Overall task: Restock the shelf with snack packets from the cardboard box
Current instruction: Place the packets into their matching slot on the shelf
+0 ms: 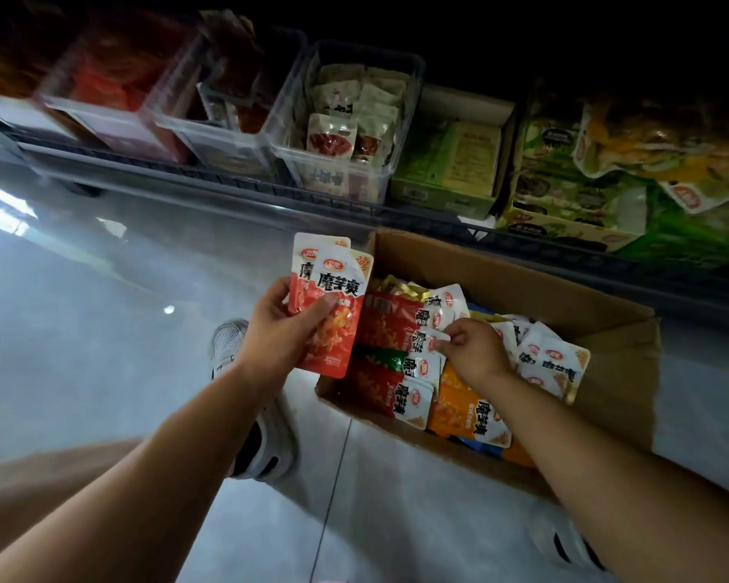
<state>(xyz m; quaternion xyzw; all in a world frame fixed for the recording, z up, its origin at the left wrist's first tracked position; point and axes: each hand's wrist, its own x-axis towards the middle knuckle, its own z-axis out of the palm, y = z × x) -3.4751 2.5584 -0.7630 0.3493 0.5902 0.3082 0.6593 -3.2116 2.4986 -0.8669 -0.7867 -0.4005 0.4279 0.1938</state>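
Observation:
An open cardboard box (598, 313) stands on the floor below the shelf, filled with several red, orange and white snack packets. My left hand (283, 330) grips a small stack of red-and-white packets (329, 305) upright, just left of the box. Inside the box, my right hand (472, 349) pinches the white top edge of a red packet (428, 342) between thumb and fingers. An orange packet (468, 410) lies under my right wrist.
The low wire shelf (354, 204) runs across the top, holding clear plastic bins (346, 119) of packets, a green carton (451, 162) and green-yellow display boxes (586, 195). My white shoe (266, 439) stands on the grey tiled floor beside the box.

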